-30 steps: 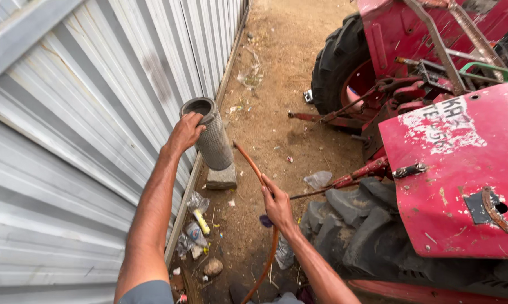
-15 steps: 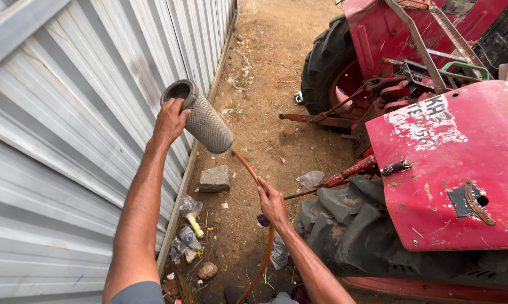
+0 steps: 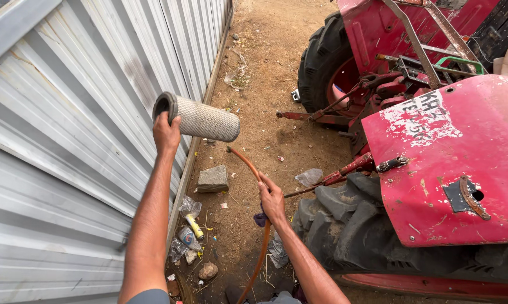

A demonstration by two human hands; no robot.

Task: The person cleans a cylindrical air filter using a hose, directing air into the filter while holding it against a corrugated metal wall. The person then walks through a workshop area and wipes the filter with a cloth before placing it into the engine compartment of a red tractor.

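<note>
Left hand (image 3: pixel 166 134) raised, fingers wrapped round rubber end of grey mesh cylinder filter (image 3: pixel 200 120); filter held roughly level in air, close to corrugated metal wall (image 3: pixel 68 112). Right hand (image 3: pixel 272 201) lower, closed round orange hose (image 3: pixel 258 225), grip near hose's free end; hose tip (image 3: pixel 231 150) points up toward filter, not touching. Stone block (image 3: pixel 213 178) on dirt ground below, litter beside wall. Red tractor (image 3: pixel 434 146) with large black tyre (image 3: pixel 344 225) just right of right hand.
</note>
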